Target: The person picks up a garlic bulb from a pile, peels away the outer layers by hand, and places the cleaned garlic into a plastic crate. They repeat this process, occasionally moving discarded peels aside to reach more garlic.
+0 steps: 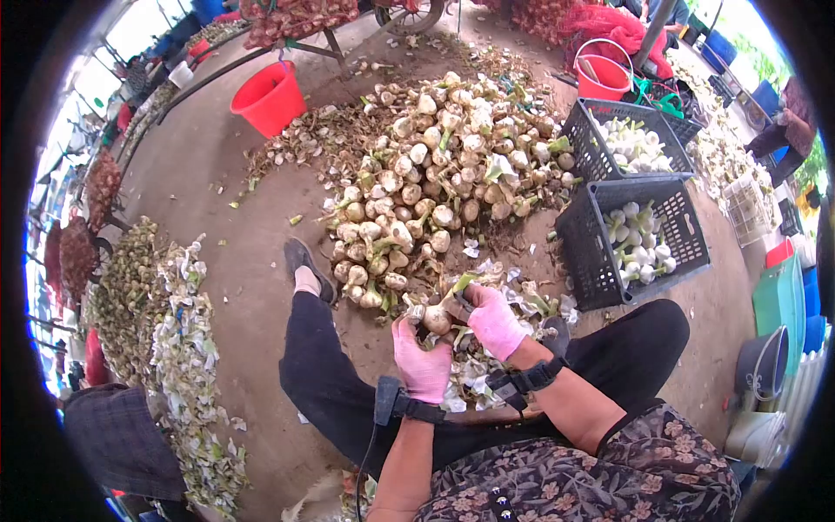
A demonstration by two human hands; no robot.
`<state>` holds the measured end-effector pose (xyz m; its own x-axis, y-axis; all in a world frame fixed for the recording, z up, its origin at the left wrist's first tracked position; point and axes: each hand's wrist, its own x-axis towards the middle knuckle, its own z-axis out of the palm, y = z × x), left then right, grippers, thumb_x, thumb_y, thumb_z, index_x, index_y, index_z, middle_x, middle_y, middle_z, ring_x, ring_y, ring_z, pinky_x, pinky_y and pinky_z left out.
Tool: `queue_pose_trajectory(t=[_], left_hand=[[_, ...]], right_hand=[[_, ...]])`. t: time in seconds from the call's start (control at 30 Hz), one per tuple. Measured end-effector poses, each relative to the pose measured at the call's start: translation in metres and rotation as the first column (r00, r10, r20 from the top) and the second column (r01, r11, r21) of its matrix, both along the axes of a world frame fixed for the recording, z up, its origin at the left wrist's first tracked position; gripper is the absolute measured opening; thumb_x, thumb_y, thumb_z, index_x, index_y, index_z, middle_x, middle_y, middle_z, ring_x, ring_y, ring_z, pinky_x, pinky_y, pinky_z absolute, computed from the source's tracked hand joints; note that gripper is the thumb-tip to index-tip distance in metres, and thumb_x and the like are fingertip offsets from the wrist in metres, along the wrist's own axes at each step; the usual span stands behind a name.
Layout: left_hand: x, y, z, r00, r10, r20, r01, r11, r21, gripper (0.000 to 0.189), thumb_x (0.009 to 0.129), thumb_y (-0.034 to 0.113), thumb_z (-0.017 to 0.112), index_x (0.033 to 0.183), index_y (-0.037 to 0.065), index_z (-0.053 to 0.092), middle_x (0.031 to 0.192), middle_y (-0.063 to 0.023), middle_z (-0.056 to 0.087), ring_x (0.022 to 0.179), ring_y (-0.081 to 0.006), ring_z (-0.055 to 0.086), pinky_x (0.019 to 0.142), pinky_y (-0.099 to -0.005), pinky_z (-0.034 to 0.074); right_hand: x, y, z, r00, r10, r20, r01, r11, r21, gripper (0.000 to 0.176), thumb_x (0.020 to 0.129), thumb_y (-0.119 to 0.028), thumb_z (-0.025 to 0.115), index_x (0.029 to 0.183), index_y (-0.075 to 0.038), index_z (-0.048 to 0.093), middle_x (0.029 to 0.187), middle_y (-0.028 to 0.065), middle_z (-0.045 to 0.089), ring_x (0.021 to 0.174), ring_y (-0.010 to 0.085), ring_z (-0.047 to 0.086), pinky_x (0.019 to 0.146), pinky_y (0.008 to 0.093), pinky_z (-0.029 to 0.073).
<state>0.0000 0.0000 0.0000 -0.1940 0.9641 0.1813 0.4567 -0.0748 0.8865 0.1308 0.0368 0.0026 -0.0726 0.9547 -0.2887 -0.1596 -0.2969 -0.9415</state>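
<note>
Pink gloves cover both of my hands. My left hand (422, 357) is closed around a pale garlic bulb (437, 320), held low in front of my knees. My right hand (494, 320) is closed beside the bulb's stem end. A dark, narrow object shows at its fingertips, too small to identify. Just beyond both hands lies a large heap of untrimmed garlic (435, 174) with soil, roots and stems on it. Loose peeled skins (478, 374) are scattered beneath my hands.
Two black crates (600, 291) (581, 130) at the right hold cleaned white garlic. Red buckets (270, 100) (602, 78) stand behind the heap. A long row of skins (187, 348) runs along the left. Another person (787, 122) is at the far right.
</note>
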Motion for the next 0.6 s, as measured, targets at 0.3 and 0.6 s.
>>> queue_pose_trajectory(t=[0.3,0.6], left_hand=[[-0.012,-0.008,0.010,0.758,-0.049,0.650,0.219,0.958,-0.184,0.042,0.081,0.008,0.071,0.117,-0.002,0.050,0.101,-0.0090,0.062,0.090,-0.0143,0.060,0.080,-0.0277,0.049],[-0.032,-0.002,0.011,0.235,0.314,0.920,0.530,0.751,-0.392,0.052,0.093,0.054,0.040,0.116,0.010,0.055,0.101,-0.0052,0.063,0.085,-0.0201,0.061,0.065,-0.0338,0.048]], right_hand=[[0.007,-0.014,0.009,0.936,-0.073,0.343,-0.028,0.959,0.282,0.015,0.085,-0.006,0.061,0.097,0.002,0.063,0.083,0.0130,0.068,0.075,0.0156,0.061,0.070,0.0302,0.047],[0.019,-0.022,0.055,0.924,0.260,0.281,-0.294,0.952,0.085,0.020,0.083,0.003,0.061,0.102,0.001,0.063,0.089,0.0017,0.066,0.080,0.0067,0.056,0.073,0.0241,0.047]])
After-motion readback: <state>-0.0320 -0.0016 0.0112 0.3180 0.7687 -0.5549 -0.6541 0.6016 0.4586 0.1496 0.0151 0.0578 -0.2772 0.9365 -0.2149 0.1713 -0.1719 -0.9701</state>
